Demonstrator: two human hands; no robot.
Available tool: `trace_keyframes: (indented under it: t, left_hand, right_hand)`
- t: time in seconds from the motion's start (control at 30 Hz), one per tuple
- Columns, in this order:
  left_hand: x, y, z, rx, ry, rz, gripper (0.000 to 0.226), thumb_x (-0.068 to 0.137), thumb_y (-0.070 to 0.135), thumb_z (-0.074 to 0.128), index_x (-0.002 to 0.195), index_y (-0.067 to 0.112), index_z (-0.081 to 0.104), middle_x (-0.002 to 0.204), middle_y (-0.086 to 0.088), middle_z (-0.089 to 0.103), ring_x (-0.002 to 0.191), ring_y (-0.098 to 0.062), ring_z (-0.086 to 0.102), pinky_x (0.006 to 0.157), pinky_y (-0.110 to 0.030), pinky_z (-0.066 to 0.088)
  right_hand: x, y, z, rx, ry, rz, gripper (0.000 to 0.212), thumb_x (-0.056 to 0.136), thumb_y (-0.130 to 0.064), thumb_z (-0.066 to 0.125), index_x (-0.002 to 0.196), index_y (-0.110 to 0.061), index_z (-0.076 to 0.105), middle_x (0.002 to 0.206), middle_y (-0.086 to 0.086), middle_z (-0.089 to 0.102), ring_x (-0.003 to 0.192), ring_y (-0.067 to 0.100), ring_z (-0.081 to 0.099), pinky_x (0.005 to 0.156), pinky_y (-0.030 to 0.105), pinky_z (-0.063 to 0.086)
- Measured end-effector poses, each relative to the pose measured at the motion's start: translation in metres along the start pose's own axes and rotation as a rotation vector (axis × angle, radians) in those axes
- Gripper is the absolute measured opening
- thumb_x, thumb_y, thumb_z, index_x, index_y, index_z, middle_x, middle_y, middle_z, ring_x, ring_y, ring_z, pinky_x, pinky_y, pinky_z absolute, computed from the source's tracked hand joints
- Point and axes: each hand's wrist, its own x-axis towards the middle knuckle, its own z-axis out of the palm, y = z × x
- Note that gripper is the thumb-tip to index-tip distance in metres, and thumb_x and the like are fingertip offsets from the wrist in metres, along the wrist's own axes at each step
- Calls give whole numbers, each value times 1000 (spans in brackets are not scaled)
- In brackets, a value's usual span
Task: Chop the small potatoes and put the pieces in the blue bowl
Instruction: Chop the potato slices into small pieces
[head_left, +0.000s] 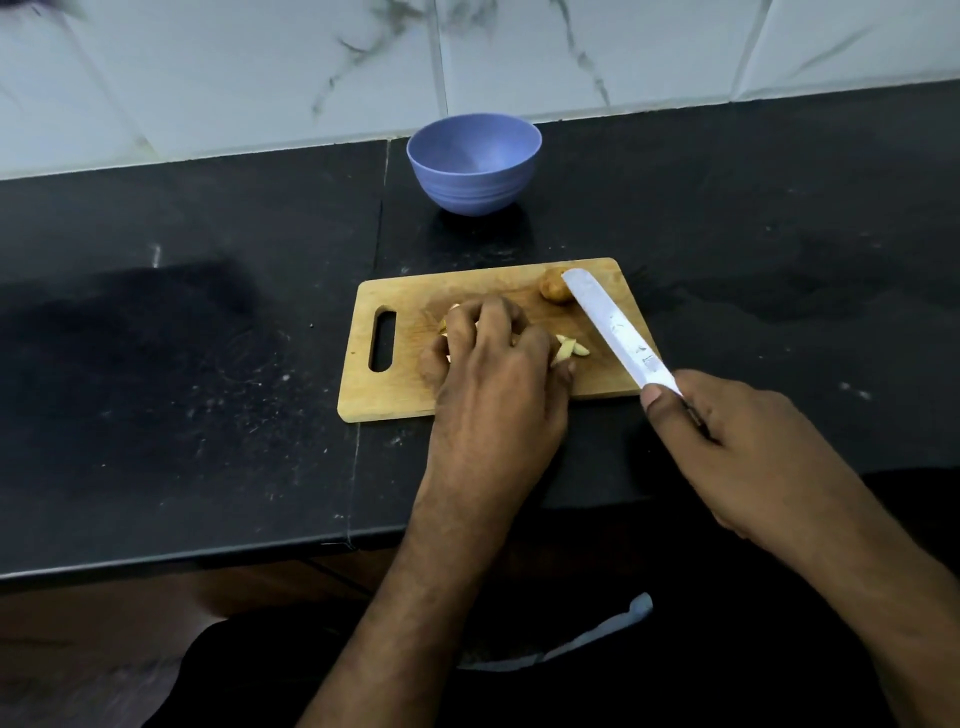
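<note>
- Centrally in the head view, a wooden cutting board with a slot handle at its left end lies flat on a black countertop.
- On the board's middle sit the potato pieces: pale yellow, cut into thin slivers and wedges, some with a strip of tan skin showing. Most of the heap is hidden under the hand, with a few slivers poking out at its right and a few at its upper left.
- The left hand is palm down on that heap, fingers curled and spread over the pieces, gathering them; whether any piece is actually lifted cannot be told.
- A whole small potato, round and brown-skinned, rests near the board's far right corner, uncut, with the knife tip just beside it or over its edge.
- The right hand is clenched on the handle of the knife, thumb pressed at the base of the blade; the wide, light blade, smeared with starch, slants up and left across the board's right end.
- The blue bowl stands upright beyond the board, near the marbled white tile wall, apart from the board; no pieces show inside it.
</note>
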Motion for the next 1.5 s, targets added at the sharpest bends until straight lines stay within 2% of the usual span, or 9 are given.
trace_keyframes:
  t: [0.2, 0.4, 0.57, 0.7, 0.83, 0.97, 1.1, 1.3, 1.5]
  left_hand:
    - [-2, -4, 1, 29, 80, -12, 18, 93, 34, 64, 85, 19, 68, 115, -3, 56, 118, -24, 42, 92, -39, 23]
    - [-4, -4, 2, 74, 65, -21, 18, 96, 32, 62, 89, 17, 68, 115, -5, 56, 118, -27, 42, 92, -42, 26]
    - [-4, -5, 5, 68, 73, -17, 14, 96, 29, 64, 90, 17, 67, 115, -6, 55, 117, -26, 39, 92, -45, 31]
    - [-3, -5, 7, 75, 84, -9, 12, 96, 28, 64, 92, 18, 67, 116, -6, 54, 115, -25, 37, 91, -42, 26]
    - [-3, -5, 6, 85, 71, -20, 19, 97, 33, 59, 94, 16, 67, 118, -7, 53, 117, -28, 41, 91, -45, 31]
    - [-4, -4, 5, 62, 77, -49, 20, 96, 35, 59, 94, 16, 67, 117, -7, 53, 119, -28, 42, 92, -48, 34]
    - [-5, -5, 3, 70, 98, -108, 16, 94, 33, 61, 89, 19, 63, 115, -5, 52, 120, -28, 40, 92, -48, 33]
    - [-4, -8, 2, 25, 130, -207, 14, 89, 32, 66, 95, 19, 63, 114, -3, 51, 120, -26, 37, 92, -44, 27]
    - [-2, 0, 2, 37, 147, -85, 11, 97, 30, 57, 99, 20, 60, 114, -3, 52, 120, -26, 40, 91, -46, 31]
  right_hand:
    - [-4, -4, 0, -147, 7, -79, 38, 99, -48, 37, 71, -24, 44, 52, -2, 51, 44, 10, 51, 44, 25, 34]
    - [-18, -4, -5, -255, -37, -79, 34, 99, -50, 32, 73, -28, 40, 54, -3, 51, 45, 8, 51, 46, 22, 34]
    - [-26, -9, -9, -388, -82, -66, 30, 99, -51, 23, 84, -31, 40, 60, -5, 52, 48, 6, 50, 44, 17, 30]
    - [-25, -11, -9, -429, -116, -50, 25, 101, -50, 21, 89, -33, 36, 64, -6, 51, 51, 5, 48, 44, 17, 29]
    - [-15, -15, -1, -392, -101, -68, 25, 102, -47, 25, 90, -33, 41, 66, -6, 52, 55, 6, 51, 46, 22, 35]
    - [-1, -14, 1, -392, -76, -106, 26, 101, -48, 28, 89, -33, 46, 63, -7, 51, 52, 6, 48, 44, 22, 31]
    - [3, -4, -5, -214, -98, -127, 37, 99, -52, 33, 75, -28, 48, 54, -5, 53, 45, 8, 53, 45, 26, 40]
    - [7, 2, -4, -120, -31, -82, 44, 99, -50, 37, 67, -21, 45, 49, -1, 49, 40, 11, 47, 42, 28, 35]
    - [11, -1, -4, -61, -40, -48, 42, 100, -50, 36, 73, -21, 50, 52, 0, 54, 39, 14, 52, 45, 40, 50]
